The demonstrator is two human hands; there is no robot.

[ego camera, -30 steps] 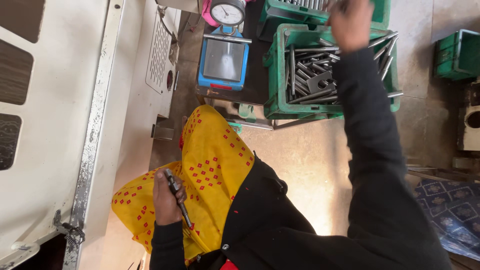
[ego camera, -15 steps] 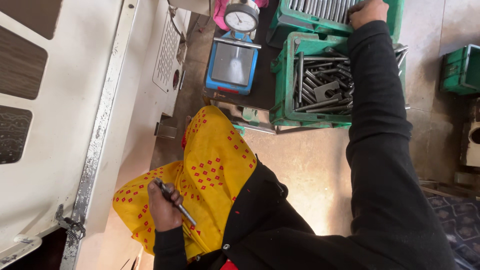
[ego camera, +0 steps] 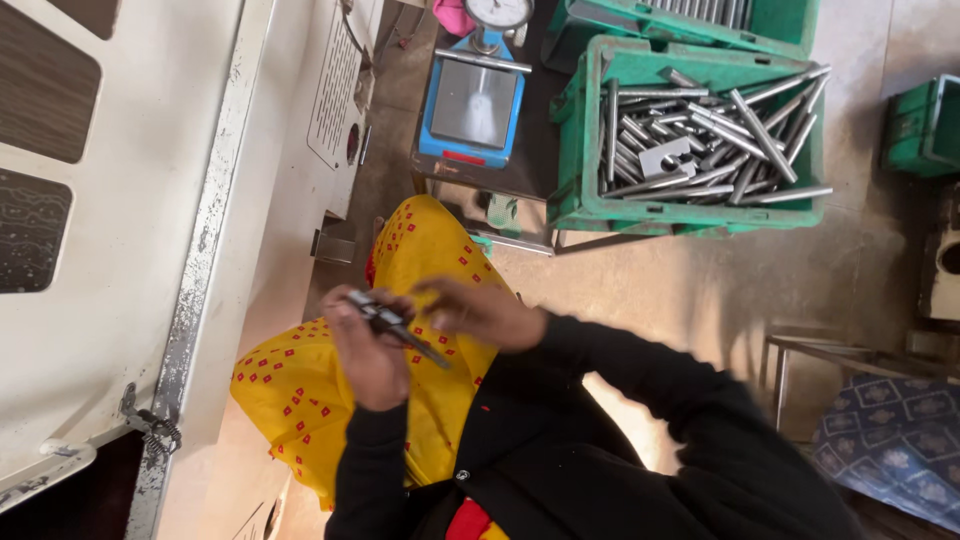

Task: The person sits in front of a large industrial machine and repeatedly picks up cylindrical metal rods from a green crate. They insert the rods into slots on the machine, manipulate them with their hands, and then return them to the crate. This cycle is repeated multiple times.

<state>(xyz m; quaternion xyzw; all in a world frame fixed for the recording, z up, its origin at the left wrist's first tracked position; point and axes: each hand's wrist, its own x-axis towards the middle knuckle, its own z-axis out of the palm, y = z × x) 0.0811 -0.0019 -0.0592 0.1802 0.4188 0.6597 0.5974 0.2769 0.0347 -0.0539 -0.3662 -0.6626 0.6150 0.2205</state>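
Right now the biggest item is the green crate (ego camera: 580, 150) up front, full of loose steel rods (ego camera: 700, 130), w/ a blue weighing scale (ego camera: 470, 105) just beside it. Below that, yellow red-dotted cloth (ego camera: 300, 390) covers your lap. Your left hand (ego camera: 365, 345) is closed round a slim metal tool (ego camera: 395, 325), tip pointing twd your right hand (ego camera: 480, 310), fingers curled loosely, touching or nearly touching it; can't tell which.
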